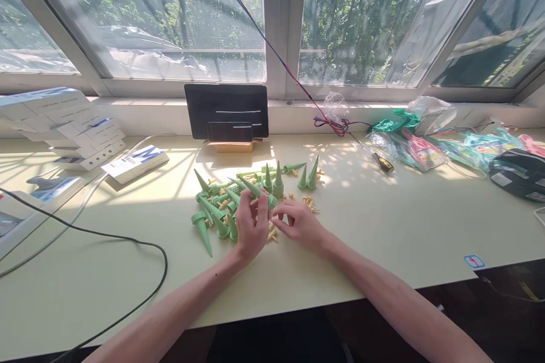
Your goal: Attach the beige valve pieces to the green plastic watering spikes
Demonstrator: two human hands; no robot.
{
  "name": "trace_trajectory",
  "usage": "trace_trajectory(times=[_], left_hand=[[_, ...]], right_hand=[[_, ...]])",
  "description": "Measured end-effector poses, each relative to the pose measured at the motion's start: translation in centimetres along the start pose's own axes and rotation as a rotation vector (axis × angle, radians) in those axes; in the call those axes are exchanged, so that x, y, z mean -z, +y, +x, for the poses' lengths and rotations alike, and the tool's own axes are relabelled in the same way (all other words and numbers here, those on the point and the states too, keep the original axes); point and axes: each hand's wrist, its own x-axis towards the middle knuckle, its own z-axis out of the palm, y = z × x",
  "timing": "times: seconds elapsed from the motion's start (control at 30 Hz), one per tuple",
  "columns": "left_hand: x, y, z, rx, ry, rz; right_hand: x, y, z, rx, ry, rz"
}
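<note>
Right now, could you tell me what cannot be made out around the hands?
Head view:
- Held end of the green spike: hidden by the left hand.
- What the right hand pinches, if anything: too small.
- The tan pieces, their shape: too small.
- Print on the white boxes: blurred, cut by the left edge.

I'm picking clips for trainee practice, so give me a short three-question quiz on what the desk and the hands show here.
1. Multiple choice: what does the left hand hold?
A) a green cone
B) a screwdriver
C) a black cable
2. True or false: several upright cones stand on the desk beyond the hands.
3. Fill in: the small loose pieces lying by the right hand are ____ in colour.

Key: 1 A; 2 true; 3 beige.
</note>
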Motion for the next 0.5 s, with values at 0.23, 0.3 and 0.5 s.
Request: trace_trajectory(times=[0.23,0.3,0.5], left_hand=[[0.2,0.1,0.2,-0.069,0.036,-0.020],[0.3,0.2,0.3,-0.119,0.045,-0.016],[0.6,0.8,0.4,-0.286,0.027,0.058]], right_hand=[[-0.7,-0.2,-0.6,0.116,-0.116,-0.078],[-1.1,-0.3,-0.8,0.184,-0.148,-0.122],[-2.1,-0.9,-0.8,0.334,-0.206,-0.225]])
